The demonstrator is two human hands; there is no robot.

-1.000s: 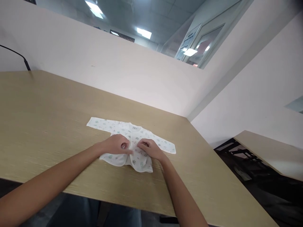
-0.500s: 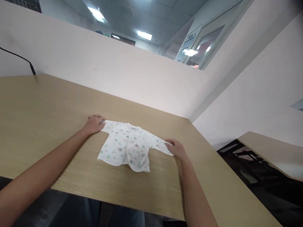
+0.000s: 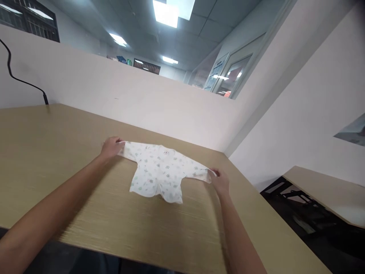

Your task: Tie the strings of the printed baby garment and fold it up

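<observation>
A small white baby shirt [image 3: 159,171] with a print of little figures is stretched out sideways over the wooden table [image 3: 137,232]. My left hand [image 3: 111,147] pinches the end of its left sleeve. At the other side my right hand [image 3: 220,180] grips the right cuff between thumb and fingers. Both sleeves are drawn out fairly straight, and the neckline with a small printed label faces the wall. The lower hem hangs wavy toward me; whether it touches the tabletop I cannot tell.
A white partition wall [image 3: 137,102] with a glass pane above it borders the table's far side. At the far left a black cable [image 3: 28,83] runs down to the tabletop. Another table [image 3: 322,194] with a dark frame stands off to the right.
Both hands have closed on the sleeve ends and lifted them. The shirt is pulled tauter and shifted slightly right and away from me. The head view has tilted up a little.
</observation>
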